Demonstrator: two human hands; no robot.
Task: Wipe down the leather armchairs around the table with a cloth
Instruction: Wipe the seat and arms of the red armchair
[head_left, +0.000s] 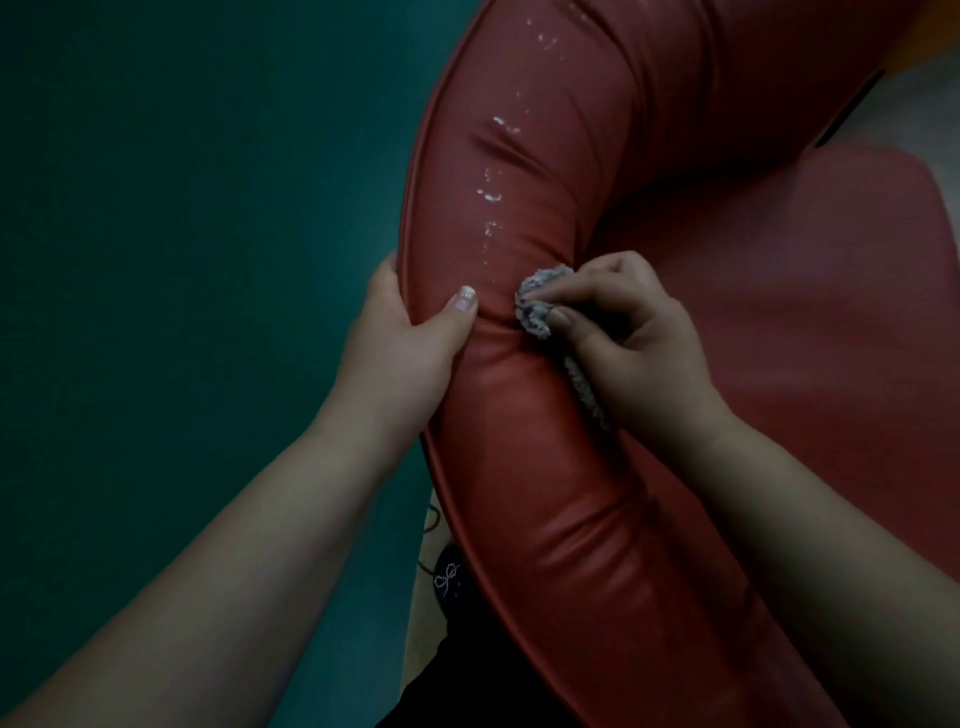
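**Red leather armchair, curved backrest roll, under wiping**

Teal wall (182, 208) fills the left half of the view, dim and plain. Pale flooring shows in a narrow strip at bottom centre beside the chair's outer edge.

Item 1. Armchair (561, 467): red leather, padded backrest roll curving from top centre down to bottom right, with a piped seam along its outer edge. Creases and puckers gather near the middle of the roll. Seat cushion (831, 312) lies to the right, below the roll.

Item 2. White flecks (491, 195): a scattered trail of small pale spots along the crest of the roll, from the top of the view down to just above the hands. Whether foam, liquid or worn finish cannot be told.

Item 3. Cloth (540, 304): grey, textured, bunched into a wad. It is pressed on the inner side of the roll at a pucker, with a tail running down under the palm.

Item 4. Right hand (628, 338): fingers curled, thumb and fingertips pinching the wad of cloth against the leather.

Item 5. Left hand (410, 338): wrapped over the outer edge of the roll, thumb on the crest, fingers out of sight behind the seam. It grips the chair just beside the cloth, not touching it.

Item 6. Dark garment (452, 582): visible low between the forearms, bearing a small beaded bow motif.
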